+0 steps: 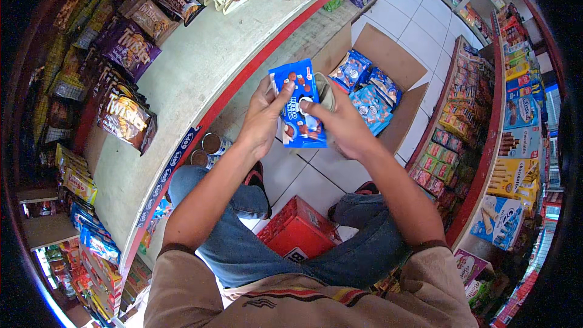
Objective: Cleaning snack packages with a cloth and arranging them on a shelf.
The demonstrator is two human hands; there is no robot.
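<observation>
A blue snack packet (299, 108) with pictures of round brown pieces is held upright in front of me, above the floor. My left hand (260, 118) grips its left edge, thumb lying across the front. On the other side, my right hand (347, 126) presses its thumb to the packet's front. A greyish-green, cloth-like thing (326, 93) shows behind the right hand's fingers; its kind is unclear. Just beyond the hands stands an open cardboard box (390, 51), with several blue packets (369, 109) inside.
A pale shelf with a red edge (212, 100) curves along my left, bearing snack bags (129, 112). Two cans (214, 144) stand below it. Between my legs is a red box (299, 228) on the tiled floor. Stocked shelves (461, 109) line the right.
</observation>
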